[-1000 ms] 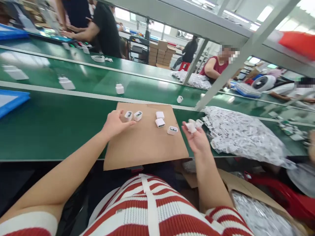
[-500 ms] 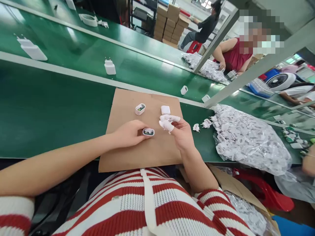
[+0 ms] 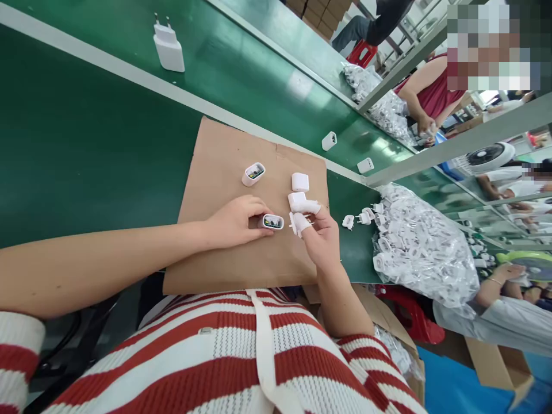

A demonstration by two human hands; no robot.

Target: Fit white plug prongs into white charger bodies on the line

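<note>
On the cardboard sheet (image 3: 224, 259), my left hand (image 3: 237, 221) grips a white charger housing (image 3: 273, 222), its open end toward me and a circuit board inside. To its right, my right hand (image 3: 324, 233), with white finger covers, pinches a small white plug piece with pins (image 3: 295, 224), held apart from the housing. A second open charger housing (image 3: 253, 173) with a board inside stands further back on the cardboard. Just beyond my right fingertips are two white blocks, a nearer block (image 3: 295, 201) and a farther block (image 3: 300, 182).
Loose plug pieces (image 3: 364, 216) lie right of the cardboard, beside a clear bag of plug pieces (image 3: 425, 247). Behind a raised rail (image 3: 129, 72), an assembled charger (image 3: 169, 49) and two housings stand on the green surface. A slanted metal post (image 3: 457, 135) crosses the right. Co-workers sit beyond it.
The view has shifted, with the far left cut off. My right fingers have parted slightly, showing the plug piece and nearer block more plainly. My left hand keeps hold of the housing.
</note>
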